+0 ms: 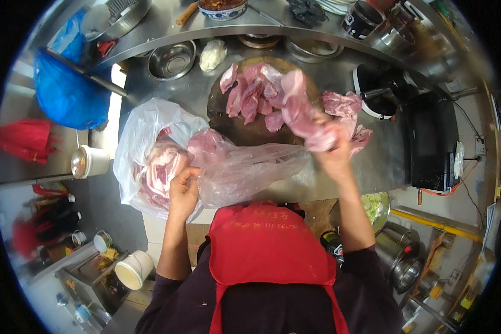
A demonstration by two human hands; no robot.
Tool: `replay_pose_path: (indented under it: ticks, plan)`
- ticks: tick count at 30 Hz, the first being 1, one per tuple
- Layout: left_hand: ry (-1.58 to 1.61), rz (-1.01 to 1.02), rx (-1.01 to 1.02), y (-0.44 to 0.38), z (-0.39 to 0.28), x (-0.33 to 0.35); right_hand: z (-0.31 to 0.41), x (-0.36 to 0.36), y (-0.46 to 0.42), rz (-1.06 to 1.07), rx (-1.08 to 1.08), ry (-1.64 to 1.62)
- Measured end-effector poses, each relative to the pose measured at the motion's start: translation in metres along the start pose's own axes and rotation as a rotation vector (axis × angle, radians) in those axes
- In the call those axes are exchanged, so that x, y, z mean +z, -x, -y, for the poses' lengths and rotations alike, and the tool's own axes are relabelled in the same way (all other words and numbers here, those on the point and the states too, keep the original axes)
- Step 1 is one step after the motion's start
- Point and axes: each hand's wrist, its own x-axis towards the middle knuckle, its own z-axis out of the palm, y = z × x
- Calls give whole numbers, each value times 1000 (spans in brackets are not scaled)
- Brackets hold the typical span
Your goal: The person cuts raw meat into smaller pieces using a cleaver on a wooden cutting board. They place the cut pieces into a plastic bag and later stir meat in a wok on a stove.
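Note:
My right hand [336, 152] grips a long strip of raw meat [298, 112], blurred by motion, whose far end reaches over the round wooden chopping board [234, 135]. Several raw meat pieces [250, 89] lie heaped on that board. With pinched fingers, my left hand [185, 190] holds the edge of a clear plastic bag [246, 171] that stretches across the front of the counter. Beside it sits a larger translucent bag [137, 125], its mouth spread around a big cut of raw meat [163, 167]. More meat [342, 104] rests on the steel to the right of the board.
A steel bowl [172, 60] and a white wrapped bundle [213, 55] stand behind the board. Above runs a steel shelf edge [234, 30] bearing a patterned bowl [222, 10]. A black appliance [432, 142] occupies the right end; a blue bag [71, 92] hangs left.

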Motion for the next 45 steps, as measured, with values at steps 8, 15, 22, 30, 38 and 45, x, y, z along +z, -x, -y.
replay_pose_path:
  ticks: [8, 15, 22, 30, 38, 45]
  plan:
    - [-224, 192, 20, -2, -52, 2, -105, 1, 62, -3, 78, 542]
    - [-220, 313, 144, -18, -60, 17, -59, -73, 21, -435, 233, 61]
    - [160, 117, 161, -13, -37, 16, -16, -155, 24, -184, 101, 703]
    - [291, 111, 189, 29, -34, 28, -9, 85, 27, 855, 112, 249]
    - [209, 350, 186, 49, -48, 18, 4, 214, -17, 723, -635, 992]
    - [163, 290, 236, 35, -36, 0, -10, 258, -33, 941, -213, 980]
